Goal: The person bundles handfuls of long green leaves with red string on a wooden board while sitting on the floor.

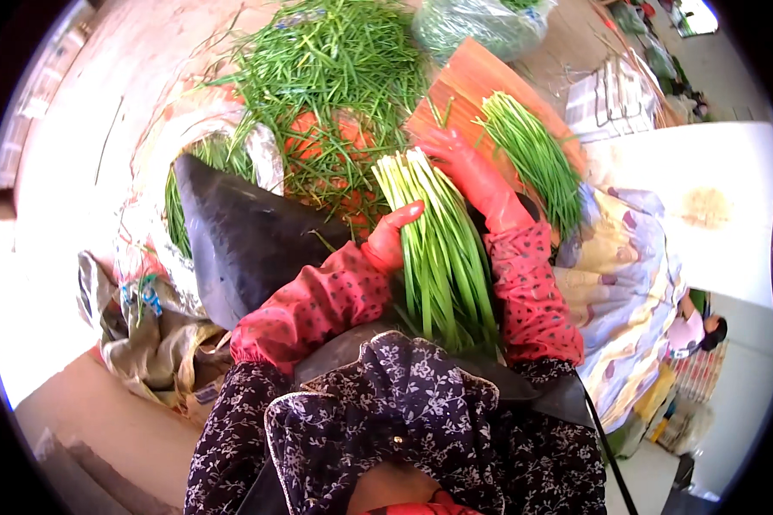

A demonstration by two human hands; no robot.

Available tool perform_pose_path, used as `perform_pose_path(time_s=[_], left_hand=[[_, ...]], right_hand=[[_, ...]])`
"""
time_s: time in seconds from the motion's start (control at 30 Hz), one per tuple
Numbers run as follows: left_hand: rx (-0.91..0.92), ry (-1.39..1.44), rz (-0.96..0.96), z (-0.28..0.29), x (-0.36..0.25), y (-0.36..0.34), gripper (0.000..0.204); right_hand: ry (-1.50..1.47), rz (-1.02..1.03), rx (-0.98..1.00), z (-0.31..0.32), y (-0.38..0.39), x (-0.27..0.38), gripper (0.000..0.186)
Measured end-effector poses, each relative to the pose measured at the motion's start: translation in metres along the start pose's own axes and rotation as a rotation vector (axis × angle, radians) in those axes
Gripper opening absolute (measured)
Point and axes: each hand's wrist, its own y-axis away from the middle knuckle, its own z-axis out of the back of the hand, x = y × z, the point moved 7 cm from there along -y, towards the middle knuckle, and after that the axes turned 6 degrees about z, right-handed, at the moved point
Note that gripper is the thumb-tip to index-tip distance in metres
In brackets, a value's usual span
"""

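A thick bunch of garlic chives [442,257] lies over my lap, pale stem ends pointing away from me and green leaves toward my body. My left hand [390,242], in a red rubber glove, grips its left side with the thumb across the stems; the other fingers are hidden under the bunch. Against the right side of the pale ends rests my right hand [462,161], gloved alike, its fingers stretched out and slightly blurred. Another bunch of chives [537,159] lies to the right on an orange board [468,81].
Ahead spreads a loose heap of green leaves [326,69]. A clear plastic bag of greens [485,30] stands beyond the board. On the left, a white sack [266,159] holds more greens beside black sheeting [249,232]. Patterned cloth [618,283] hangs at right; a person [696,333] is farther off.
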Motion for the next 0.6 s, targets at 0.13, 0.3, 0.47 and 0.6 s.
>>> perform_pose_path(time_s=[0.13, 0.3, 0.47, 0.6], left_hand=[[-0.086, -0.024, 0.013, 0.01, -0.004, -0.004, 0.048], [-0.112, -0.135, 0.069, 0.0, 0.002, -0.009, 0.047], [-0.061, -0.213, 0.024, -0.02, 0.004, -0.01, 0.046], [-0.072, -0.352, -0.036, -0.033, 0.003, -0.011, 0.049]], right_hand=[[-0.456, -0.126, -0.117, -0.006, 0.068, -0.014, 0.053], [-0.028, -0.16, -0.372, 0.006, 0.107, -0.009, 0.038], [-0.206, -0.182, -0.447, 0.014, 0.111, 0.001, 0.03], [-0.093, 0.152, -0.371, 0.008, 0.101, 0.023, 0.039]])
